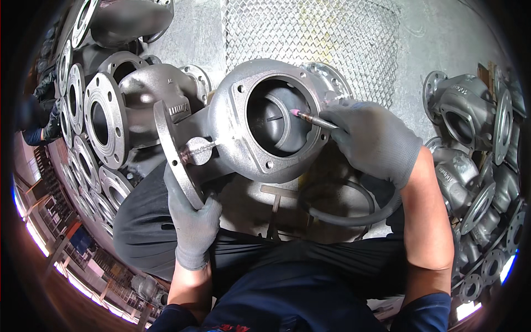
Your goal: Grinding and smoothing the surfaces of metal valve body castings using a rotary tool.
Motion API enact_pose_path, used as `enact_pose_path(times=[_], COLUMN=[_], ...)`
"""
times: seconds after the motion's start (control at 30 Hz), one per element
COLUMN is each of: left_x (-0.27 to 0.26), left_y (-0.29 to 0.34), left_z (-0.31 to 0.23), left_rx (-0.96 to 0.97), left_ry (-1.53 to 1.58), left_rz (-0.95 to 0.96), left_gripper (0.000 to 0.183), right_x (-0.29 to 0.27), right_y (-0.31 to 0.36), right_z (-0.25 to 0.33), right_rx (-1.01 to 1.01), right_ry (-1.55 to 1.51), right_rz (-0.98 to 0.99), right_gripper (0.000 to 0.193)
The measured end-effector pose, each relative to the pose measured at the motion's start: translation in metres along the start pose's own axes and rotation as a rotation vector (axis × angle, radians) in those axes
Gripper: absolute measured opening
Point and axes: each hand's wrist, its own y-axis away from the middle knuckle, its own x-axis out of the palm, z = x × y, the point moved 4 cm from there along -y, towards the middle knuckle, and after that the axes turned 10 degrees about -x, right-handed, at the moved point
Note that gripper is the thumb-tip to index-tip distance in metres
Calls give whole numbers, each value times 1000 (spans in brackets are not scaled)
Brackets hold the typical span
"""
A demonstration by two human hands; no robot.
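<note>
A grey cast-metal valve body [228,130] lies in front of me, its wide round opening facing up, with bolt holes around the rim. My left hand [193,224], in a grey glove, is closed around the lower edge of its left flange [172,145]. In my gloved right hand [376,138] is a slim die grinder [319,120], gripped near its front end. Its pink grinding tip reaches over the right side of the opening; whether it touches the metal, I cannot tell. A dark hose [354,220] curves below my right wrist.
More valve bodies crowd the left [157,91] and the right [462,105]. Beyond the work, a diamond-mesh metal sheet [310,33] lies on the grey floor. A T-shaped metal bar [275,202] is between my legs. Another person's dark sleeve [34,136] shows at the far left.
</note>
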Motion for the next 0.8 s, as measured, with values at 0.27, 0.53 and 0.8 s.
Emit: enact_pose_path(times=[0.27,0.53,0.8], left_x=[4,6,9], left_y=[2,3,3], left_z=[-7,-5,-6], left_rx=[83,199,247], left_ry=[-84,-125,-143], left_rz=[31,-52,-12], left_gripper=[86,87,92], right_x=[-6,7,17], right_y=[-41,-72,-86], right_z=[6,31,38], right_rx=[-93,-16,-67], right_ry=[168,443,499], right_rz=[147,362,423], right_gripper=[14,17,32])
